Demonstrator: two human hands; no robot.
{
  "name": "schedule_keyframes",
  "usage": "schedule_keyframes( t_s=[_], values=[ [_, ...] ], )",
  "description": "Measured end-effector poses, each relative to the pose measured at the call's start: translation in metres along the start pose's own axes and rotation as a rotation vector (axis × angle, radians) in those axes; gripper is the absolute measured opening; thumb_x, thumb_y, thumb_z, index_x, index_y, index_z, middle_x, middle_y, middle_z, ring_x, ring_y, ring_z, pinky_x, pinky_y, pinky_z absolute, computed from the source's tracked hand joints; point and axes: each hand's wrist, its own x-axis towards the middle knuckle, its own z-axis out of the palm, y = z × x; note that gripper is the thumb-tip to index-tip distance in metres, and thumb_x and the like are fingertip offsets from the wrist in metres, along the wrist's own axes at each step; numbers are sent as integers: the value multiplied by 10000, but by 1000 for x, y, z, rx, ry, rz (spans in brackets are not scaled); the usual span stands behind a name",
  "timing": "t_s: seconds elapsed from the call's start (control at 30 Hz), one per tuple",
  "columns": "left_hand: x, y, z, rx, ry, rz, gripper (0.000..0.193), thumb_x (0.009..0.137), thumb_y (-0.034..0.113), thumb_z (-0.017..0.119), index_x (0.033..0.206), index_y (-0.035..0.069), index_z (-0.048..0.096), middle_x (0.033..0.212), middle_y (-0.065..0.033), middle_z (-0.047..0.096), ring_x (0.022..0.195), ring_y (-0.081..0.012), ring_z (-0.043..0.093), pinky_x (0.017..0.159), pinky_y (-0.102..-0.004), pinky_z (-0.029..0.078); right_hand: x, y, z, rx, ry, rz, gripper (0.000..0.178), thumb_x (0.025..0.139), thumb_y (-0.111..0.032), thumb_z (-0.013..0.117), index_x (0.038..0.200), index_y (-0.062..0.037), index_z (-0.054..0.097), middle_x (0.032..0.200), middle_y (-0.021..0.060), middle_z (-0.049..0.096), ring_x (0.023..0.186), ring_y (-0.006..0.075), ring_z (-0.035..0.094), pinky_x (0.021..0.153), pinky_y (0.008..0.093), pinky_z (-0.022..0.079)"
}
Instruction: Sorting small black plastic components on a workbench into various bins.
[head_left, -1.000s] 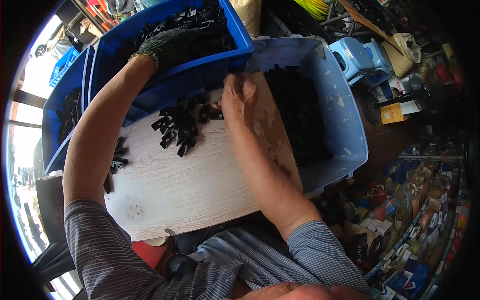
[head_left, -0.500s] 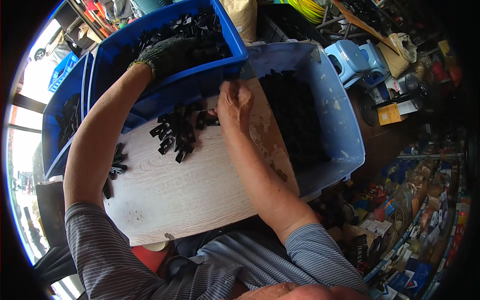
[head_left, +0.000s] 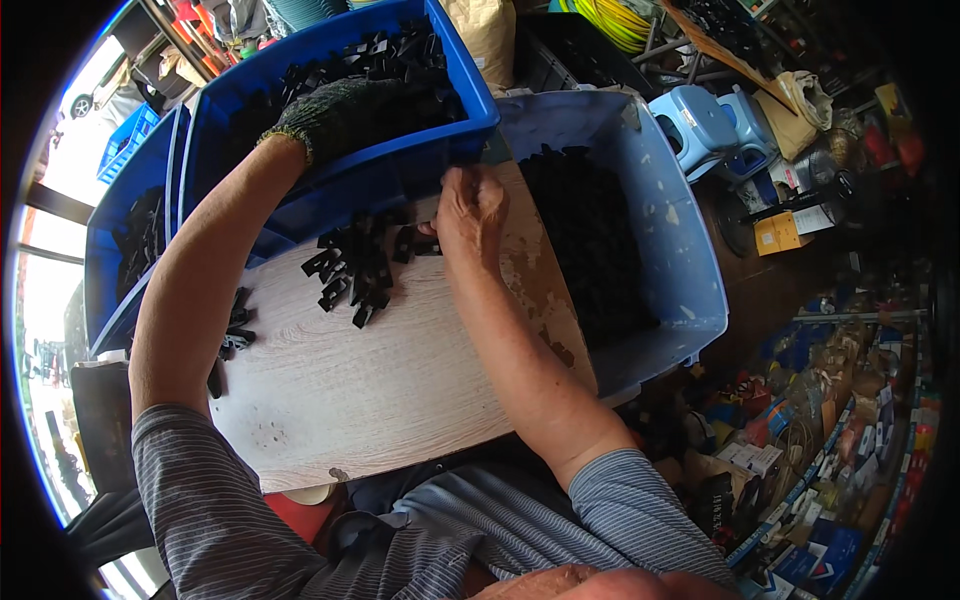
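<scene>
My left hand (head_left: 330,115), in a dark knitted glove, reaches into a blue bin (head_left: 470,95) heaped with small black plastic parts (head_left: 400,55). Its fingers blend into the dark parts, so their grip is hidden. Over the far right of a pale wood-grain board (head_left: 370,390), my bare right hand (head_left: 472,210) is curled closed. Its thumb points left, close beside a black part on the board; whatever lies inside the fingers is hidden. Left of it lies a loose pile of black parts (head_left: 350,265), some with square openings.
A worn light-blue bin (head_left: 690,270) holding black parts stands right of the board. Another blue bin (head_left: 105,235) is at the left. A few black parts (head_left: 238,325) lie by my left forearm. Light-blue stools (head_left: 690,120) and cluttered goods (head_left: 800,450) fill the right side.
Both hands stay almost in place. The whole view has shifted very slightly; no part has visibly moved.
</scene>
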Motion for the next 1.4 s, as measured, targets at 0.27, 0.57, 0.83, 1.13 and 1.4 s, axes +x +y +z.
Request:
schedule_keyframes(
  t_s=[0.27, 0.57, 0.83, 1.13, 1.4],
  values=[
    [1, 16, -25, -18, 47, -107, 362, 918, 373, 630, 1173, 128, 706, 1113, -155, 713, 1030, -324, 684, 921, -435, 527, -6, -17, 0, 46, -29, 64, 333, 970, -258, 487, 879, 45, 590, 708, 116, 597, 564, 192, 619, 478, 309, 578],
    [2, 8, -34, -40, 312, -69, 348, 893, 382, 676, 1096, 103, 726, 1004, -135, 733, 920, -294, 706, 793, -407, 558, -4, -17, -4, 113, -41, 81, 342, 982, -259, 499, 832, 43, 557, 661, 76, 543, 518, 143, 562, 437, 278, 528],
    [-16, 27, -84, 190, 447, 133, 279, 802, 306, 760, 929, 67, 691, 962, -176, 687, 863, -341, 671, 739, -423, 550, -3, -16, -4, 144, -35, 171, 251, 968, -236, 526, 923, 5, 575, 672, 59, 528, 475, 119, 507, 467, 318, 549],
    [-95, 91, -67, 5, 694, 72, 364, 779, 253, 779, 1111, 139, 685, 1016, -134, 687, 929, -315, 687, 739, -396, 582, -3, -20, -3, 206, -51, 166, 223, 954, -219, 548, 968, 3, 573, 625, 59, 511, 449, 123, 484, 450, 327, 522],
    [-133, 106, 16, -173, 375, -8, 426, 749, 211, 779, 1153, 124, 678, 1160, -202, 635, 980, -369, 641, 777, -488, 542, -3, -18, -4, -66, 52, -87, 308, 922, -222, 505, 792, 47, 580, 658, 107, 545, 622, 184, 504, 632, 373, 431]
  ],
)
